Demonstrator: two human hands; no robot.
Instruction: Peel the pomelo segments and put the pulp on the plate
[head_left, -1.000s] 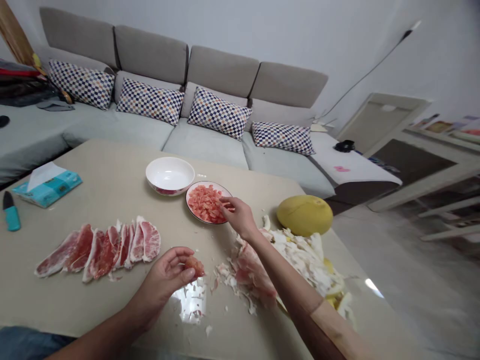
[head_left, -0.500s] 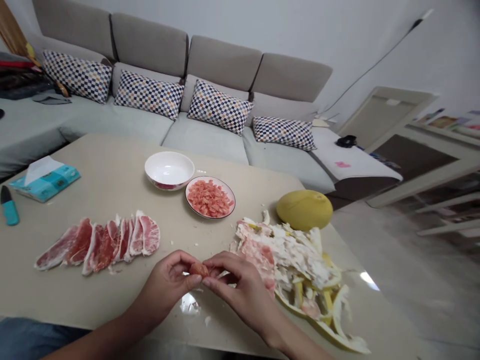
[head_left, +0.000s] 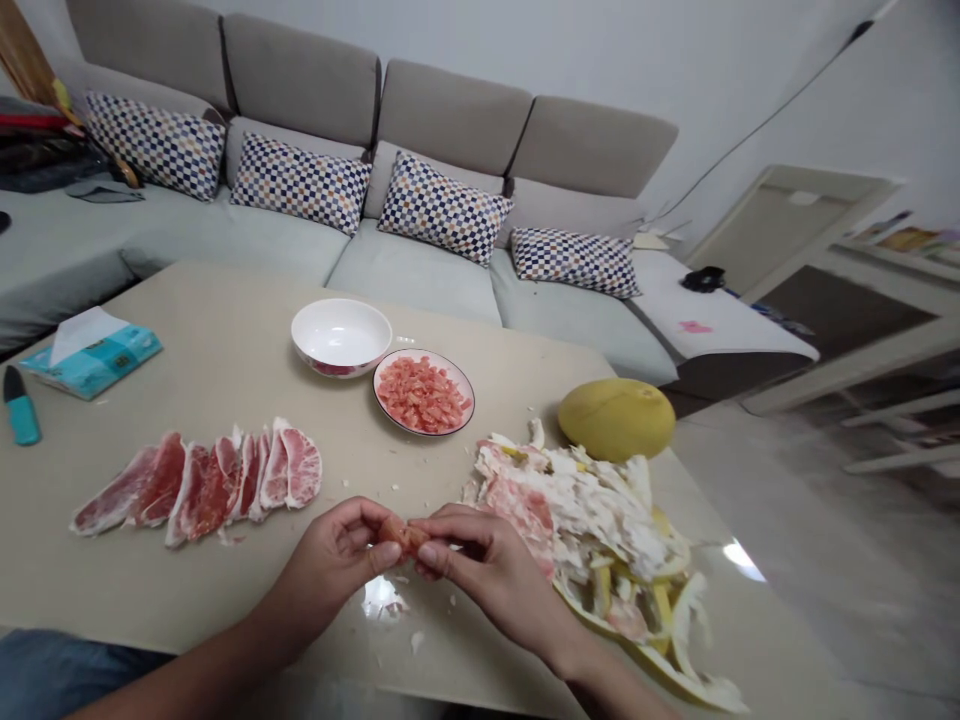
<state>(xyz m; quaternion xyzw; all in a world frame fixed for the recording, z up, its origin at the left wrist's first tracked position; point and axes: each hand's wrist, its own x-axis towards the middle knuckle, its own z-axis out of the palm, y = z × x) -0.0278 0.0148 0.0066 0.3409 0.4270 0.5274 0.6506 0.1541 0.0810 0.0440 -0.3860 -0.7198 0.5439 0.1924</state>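
Observation:
Between my two hands is a small piece of reddish pomelo flesh [head_left: 403, 536], held over the near part of the table. My left hand [head_left: 341, 550] pinches its left side between thumb and fingers. On the other side, the thumb and fingertips of my right hand [head_left: 480, 565] are closed on it too. To the left lies a row of pomelo segments [head_left: 206, 485] with white membrane. Beyond my hands stands a plate [head_left: 471, 412] heaped with small pieces of pomelo flesh [head_left: 422, 394]. A pile of peel and membrane [head_left: 600, 520] sits right beside my right hand.
A white bowl [head_left: 341, 335] touches or nearly touches the plate. One whole yellow pomelo [head_left: 617, 418] rests behind the peel. At far left are a tissue pack [head_left: 101, 360] and a knife with a teal handle [head_left: 22, 415]. A sofa [head_left: 420, 270] lines the table's far side.
The pomelo piece looks pulled wider between my hands, with more flesh showing at my right fingertips. My right fingers have closed in on it. The view has shifted slightly.

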